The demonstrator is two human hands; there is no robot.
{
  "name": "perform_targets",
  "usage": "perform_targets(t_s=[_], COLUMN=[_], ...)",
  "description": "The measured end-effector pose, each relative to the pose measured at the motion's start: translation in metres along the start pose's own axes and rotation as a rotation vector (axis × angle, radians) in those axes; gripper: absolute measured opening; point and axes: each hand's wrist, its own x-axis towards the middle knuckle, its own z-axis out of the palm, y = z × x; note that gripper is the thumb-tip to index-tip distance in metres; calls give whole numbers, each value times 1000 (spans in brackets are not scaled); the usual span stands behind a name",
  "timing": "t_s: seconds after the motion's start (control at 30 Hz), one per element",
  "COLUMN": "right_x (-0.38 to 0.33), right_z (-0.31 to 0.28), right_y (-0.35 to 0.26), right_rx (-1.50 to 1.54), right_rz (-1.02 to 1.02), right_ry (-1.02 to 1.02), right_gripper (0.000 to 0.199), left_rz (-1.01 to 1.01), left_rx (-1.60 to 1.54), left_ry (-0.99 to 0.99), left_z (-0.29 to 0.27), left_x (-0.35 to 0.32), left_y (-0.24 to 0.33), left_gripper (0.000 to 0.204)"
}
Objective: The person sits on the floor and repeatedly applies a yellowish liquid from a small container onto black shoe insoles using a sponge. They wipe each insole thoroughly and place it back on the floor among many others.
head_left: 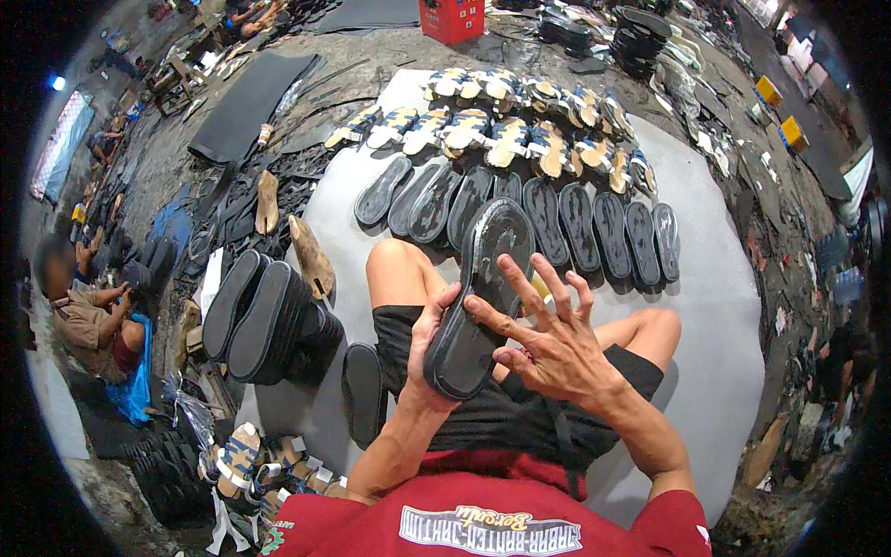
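Observation:
My left hand grips a black shoe sole by its left edge, holding it up at a slant over my lap. The sole's face has a shiny, wet-looking film. Over its right side is my right hand, fingers spread, with the index fingertip on or just above the surface. A row of black soles with shiny smears lies beyond my knees. Behind them stand several tan sandal uppers with dark blue straps. One more black sole lies by my left thigh.
Stacked black soles stand at the left, near two wooden shoe lasts. More strapped sandal uppers lie at lower left. A pale grey sheet spreads under me. Farther off are a red box, black scraps and a seated person.

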Motion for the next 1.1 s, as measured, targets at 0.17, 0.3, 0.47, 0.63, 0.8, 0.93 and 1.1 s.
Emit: perform_targets(t_s=[0.17,0.3,0.47,0.63,0.8,0.93,1.1], right_x=[-2,-3,-5,-8,-7,-1,5], right_z=[3,5,7,8,5,10,-1], right_y=[-7,-12,-17,-19,-13,-3,17], right_rx=[20,73,44,5,12,-74,336], right_rz=[-24,-58,-123,-197,-276,-415,-436], right_ry=[3,6,0,7,-3,86,85], right_gripper=[57,57,55,54,54,55,63], left_rz=[88,143,129,104,354,227,67], left_rx=[157,184,276,257,867,947,651], left_ry=[103,141,93,-59,-111,-39,-184], left_z=[8,-2,-32,-29,-14,-2,-27], left_x=[-1,1,1,-6,-20,-22,-7], left_y=[-4,-3,4,5,-2,7,22], left_gripper=[43,45,47,45,47,52,43])
